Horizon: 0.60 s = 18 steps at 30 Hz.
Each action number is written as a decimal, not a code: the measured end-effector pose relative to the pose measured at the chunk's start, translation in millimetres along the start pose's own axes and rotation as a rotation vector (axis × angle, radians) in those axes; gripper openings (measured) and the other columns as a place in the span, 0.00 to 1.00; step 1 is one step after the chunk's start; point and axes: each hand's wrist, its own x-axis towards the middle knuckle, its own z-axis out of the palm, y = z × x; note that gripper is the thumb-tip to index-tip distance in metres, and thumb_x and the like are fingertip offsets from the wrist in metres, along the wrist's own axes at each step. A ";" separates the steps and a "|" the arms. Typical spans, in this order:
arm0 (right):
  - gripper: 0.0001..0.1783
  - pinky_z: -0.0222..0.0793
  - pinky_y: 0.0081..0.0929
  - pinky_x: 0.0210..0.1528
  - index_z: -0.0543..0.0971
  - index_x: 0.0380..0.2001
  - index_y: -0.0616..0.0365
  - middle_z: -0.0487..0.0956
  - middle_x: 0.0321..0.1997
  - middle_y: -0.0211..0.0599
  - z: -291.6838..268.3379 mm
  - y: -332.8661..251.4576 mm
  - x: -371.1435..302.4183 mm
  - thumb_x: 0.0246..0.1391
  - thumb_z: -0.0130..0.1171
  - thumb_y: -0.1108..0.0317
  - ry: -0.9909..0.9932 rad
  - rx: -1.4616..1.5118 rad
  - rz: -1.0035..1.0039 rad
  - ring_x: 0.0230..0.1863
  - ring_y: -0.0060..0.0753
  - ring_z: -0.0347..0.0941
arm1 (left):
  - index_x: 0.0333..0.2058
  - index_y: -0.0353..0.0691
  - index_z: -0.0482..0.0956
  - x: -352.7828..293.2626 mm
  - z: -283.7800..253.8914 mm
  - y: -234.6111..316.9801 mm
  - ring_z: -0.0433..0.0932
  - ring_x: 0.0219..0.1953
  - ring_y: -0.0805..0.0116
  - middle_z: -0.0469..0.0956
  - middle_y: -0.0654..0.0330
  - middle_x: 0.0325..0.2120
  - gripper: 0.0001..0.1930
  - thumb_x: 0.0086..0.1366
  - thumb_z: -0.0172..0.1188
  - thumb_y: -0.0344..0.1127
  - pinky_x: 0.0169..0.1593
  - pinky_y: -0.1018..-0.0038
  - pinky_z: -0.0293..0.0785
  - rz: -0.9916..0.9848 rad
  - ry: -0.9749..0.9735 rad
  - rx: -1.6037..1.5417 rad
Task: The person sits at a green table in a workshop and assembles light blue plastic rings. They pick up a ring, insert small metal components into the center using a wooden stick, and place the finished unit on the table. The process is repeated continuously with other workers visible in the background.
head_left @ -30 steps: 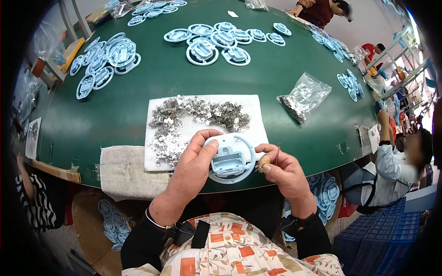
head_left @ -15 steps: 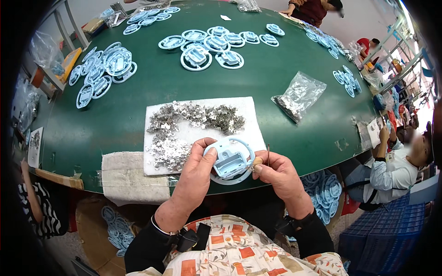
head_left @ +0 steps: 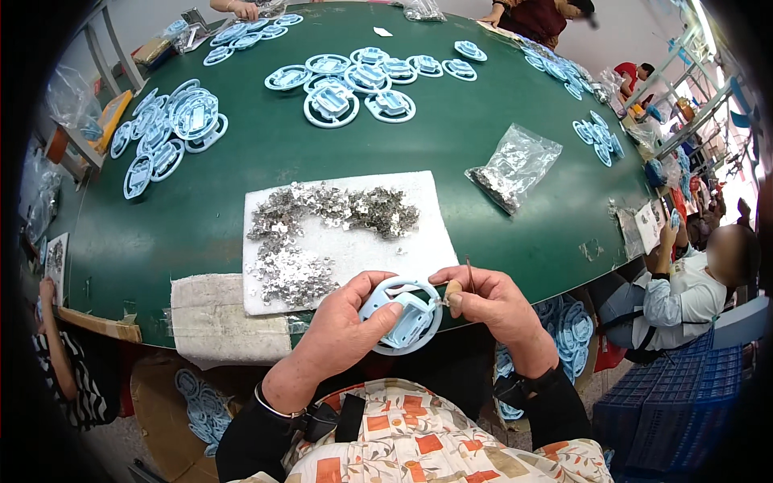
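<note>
My left hand (head_left: pixel 342 326) grips a light blue plastic ring-shaped part, like a toy steering wheel (head_left: pixel 415 322), thumb over its face and fingers behind the rim. It is tilted near the table's front edge, its boxy recessed centre partly showing. My right hand (head_left: pixel 499 310) pinches a thin metal tool (head_left: pixel 469 275) by the wheel's right rim; its upper end sticks up between the fingers. A tan cover (head_left: pixel 453 296) sits on a fingertip. Whether a small metal piece is at the tool's tip is too small to tell. Small silvery metal clips (head_left: pixel 294 274) lie heaped on a white foam board (head_left: pixel 366 274).
A grubby folded cloth (head_left: pixel 229 318) lies left of the board. A clear bag of metal pieces (head_left: pixel 515 169) rests on the green table (head_left: pixel 451 217). Blue wheels lie in groups (head_left: pixel 330 101) farther back. Cartons of blue parts (head_left: pixel 201 406) stand below the edge. Co-workers sit around (head_left: pixel 692 282).
The blue wheel has come lower and tilted over in my left hand, with the right hand's tool staying at its right rim. At the far left, a co-worker's hand has come into view.
</note>
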 end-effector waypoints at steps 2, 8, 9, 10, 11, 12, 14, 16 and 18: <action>0.07 0.66 0.17 0.37 0.81 0.35 0.64 0.80 0.41 0.28 -1.6 3.8 13.6 0.58 0.62 0.71 0.101 -0.224 -0.188 0.32 0.13 0.68 | 0.55 0.32 0.71 -2.3 -1.7 -0.5 0.77 0.46 0.77 0.78 0.59 0.46 0.17 0.69 0.57 0.28 0.52 0.77 0.75 -0.021 0.033 0.008; 0.07 0.71 0.30 0.34 0.83 0.33 0.56 0.76 0.31 0.36 31.2 -3.7 64.8 0.51 0.64 0.67 0.238 -0.758 -0.368 0.29 0.33 0.75 | 0.51 0.32 0.75 -0.6 -9.1 -19.2 0.77 0.40 0.79 0.80 0.62 0.40 0.15 0.67 0.55 0.28 0.46 0.78 0.75 -0.007 0.107 0.023; 0.07 0.71 0.30 0.33 0.83 0.33 0.56 0.77 0.31 0.36 37.7 -2.6 70.6 0.51 0.65 0.67 0.258 -0.828 -0.404 0.29 0.34 0.75 | 0.51 0.32 0.75 -0.3 -9.1 -19.1 0.76 0.40 0.79 0.79 0.62 0.39 0.14 0.67 0.55 0.28 0.46 0.78 0.75 -0.015 0.111 -0.002; 0.07 0.71 0.30 0.33 0.83 0.33 0.57 0.77 0.31 0.36 44.5 -0.3 77.1 0.51 0.65 0.68 0.274 -0.898 -0.442 0.28 0.34 0.75 | 0.50 0.32 0.75 -1.0 -10.2 -18.9 0.76 0.40 0.80 0.79 0.63 0.39 0.14 0.67 0.55 0.28 0.46 0.79 0.74 -0.022 0.119 -0.028; 0.07 0.72 0.30 0.33 0.83 0.33 0.58 0.78 0.31 0.36 48.4 1.1 81.4 0.51 0.66 0.69 0.290 -0.968 -0.478 0.28 0.35 0.75 | 0.50 0.32 0.75 -1.6 -11.4 -17.7 0.75 0.39 0.80 0.78 0.63 0.38 0.14 0.67 0.55 0.28 0.45 0.79 0.74 -0.030 0.126 -0.054; 0.07 0.74 0.33 0.35 0.84 0.34 0.56 0.79 0.31 0.37 50.2 0.5 83.0 0.50 0.67 0.67 0.282 -1.033 -0.432 0.31 0.41 0.79 | 0.50 0.32 0.75 -2.2 -11.0 -14.9 0.75 0.40 0.80 0.78 0.63 0.38 0.14 0.67 0.55 0.28 0.46 0.79 0.74 -0.047 0.122 -0.078; 0.07 0.75 0.32 0.35 0.84 0.34 0.55 0.80 0.32 0.36 48.3 -0.5 82.7 0.51 0.66 0.68 0.258 -1.035 -0.451 0.31 0.40 0.79 | 0.50 0.32 0.75 -3.8 -15.2 -18.6 0.75 0.39 0.80 0.78 0.63 0.38 0.14 0.67 0.55 0.28 0.45 0.79 0.74 -0.048 0.121 -0.089; 0.06 0.75 0.34 0.36 0.84 0.34 0.54 0.81 0.33 0.36 42.5 -2.5 79.7 0.52 0.65 0.67 0.227 -1.042 -0.463 0.33 0.42 0.80 | 0.50 0.31 0.75 -4.6 -18.0 -19.4 0.75 0.39 0.80 0.78 0.63 0.38 0.14 0.66 0.54 0.28 0.45 0.79 0.74 -0.061 0.125 -0.107; 0.06 0.76 0.40 0.37 0.83 0.35 0.51 0.81 0.33 0.35 37.1 -3.8 76.9 0.54 0.62 0.65 0.192 -1.053 -0.468 0.35 0.46 0.79 | 0.50 0.31 0.76 -6.0 -18.6 -14.5 0.75 0.38 0.81 0.78 0.64 0.37 0.15 0.65 0.54 0.27 0.44 0.79 0.74 -0.086 0.128 -0.129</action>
